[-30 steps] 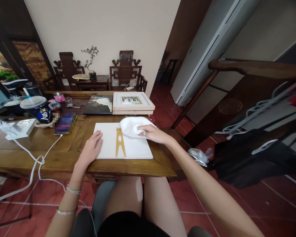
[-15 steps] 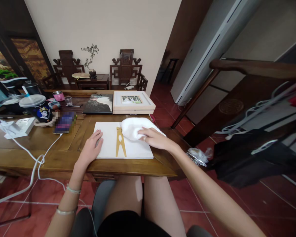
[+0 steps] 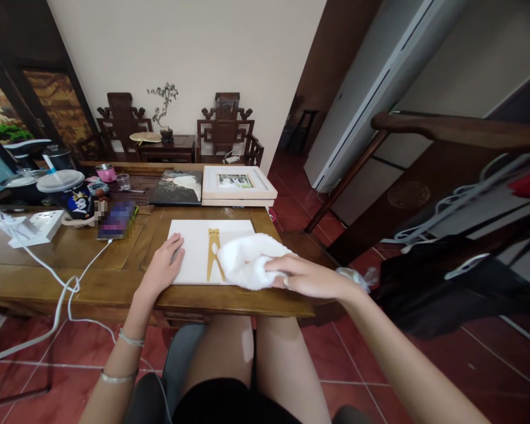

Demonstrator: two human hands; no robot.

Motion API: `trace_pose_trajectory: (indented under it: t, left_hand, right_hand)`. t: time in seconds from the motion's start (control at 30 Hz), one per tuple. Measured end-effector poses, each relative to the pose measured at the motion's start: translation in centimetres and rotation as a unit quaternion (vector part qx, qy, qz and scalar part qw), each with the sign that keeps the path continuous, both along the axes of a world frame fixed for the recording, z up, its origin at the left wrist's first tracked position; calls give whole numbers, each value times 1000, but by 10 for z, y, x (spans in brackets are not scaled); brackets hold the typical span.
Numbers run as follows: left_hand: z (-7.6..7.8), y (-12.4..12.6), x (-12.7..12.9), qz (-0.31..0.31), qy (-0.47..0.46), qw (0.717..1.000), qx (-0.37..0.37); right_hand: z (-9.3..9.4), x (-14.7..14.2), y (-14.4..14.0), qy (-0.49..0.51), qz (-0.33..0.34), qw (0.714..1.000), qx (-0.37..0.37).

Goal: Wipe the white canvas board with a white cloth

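A white flat board (image 3: 194,247) with a gold stand piece (image 3: 213,254) lies on the wooden table (image 3: 92,277) in front of me. My left hand (image 3: 163,268) rests flat on the board's left edge, fingers spread. A bunched white cloth (image 3: 246,261) sits under my right hand (image 3: 302,275), which presses it against the board's near right corner. The cloth hides that corner.
Behind the board lie a framed photo (image 3: 236,182) and a dark picture (image 3: 176,187). To the left are a phone (image 3: 115,219), a lidded cup (image 3: 68,194), a white power strip (image 3: 33,228) with cables, and small cups. A dark rack (image 3: 446,194) stands at the right.
My right hand has dragged the cloth from the board's far right corner down to its near right corner. The left hand has stayed where it was.
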State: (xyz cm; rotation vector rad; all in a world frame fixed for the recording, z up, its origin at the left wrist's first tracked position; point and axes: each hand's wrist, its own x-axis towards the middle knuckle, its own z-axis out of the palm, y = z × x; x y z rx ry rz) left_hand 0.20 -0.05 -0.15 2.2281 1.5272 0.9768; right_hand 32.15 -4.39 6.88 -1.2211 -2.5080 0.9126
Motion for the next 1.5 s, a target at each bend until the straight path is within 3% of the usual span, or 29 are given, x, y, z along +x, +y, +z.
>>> trace_pose_trajectory:
  t: [0.27,0.4,0.53,0.67,0.77,1.0,1.13,1.27,1.5]
  left_hand:
    - [1,0,-1,1,9,1000,-6]
    - [0,0,-1,0,8,1000,-4]
    - [1,0,-1,0,9,1000,-3]
    - [2,0,-1,1,14,1000,-8]
    - [2,0,0,1,12,1000,-7]
    - [0,0,0,2,13,1000,-1]
    - [0,0,0,5,13,1000,0]
    - [0,0,0,3,10,1000,-4]
    - [0,1,-1,2,10,1000,-5]
  right_hand:
    - [-24,-17,80,109,-50,992,48]
    - [-28,-34,100,81,-79,988,109]
    - [-38,-45,103,11,-55,979,198]
    - [-45,-45,82,-38,-24,967,251]
    - [-41,-39,51,-51,-8,970,236]
    - [4,-20,-35,-57,4,995,85]
    - [22,-16,-54,-73,24,997,3]
    - [15,-13,-32,-77,-7,997,-21]
    - [-16,-20,58,12,-56,997,58]
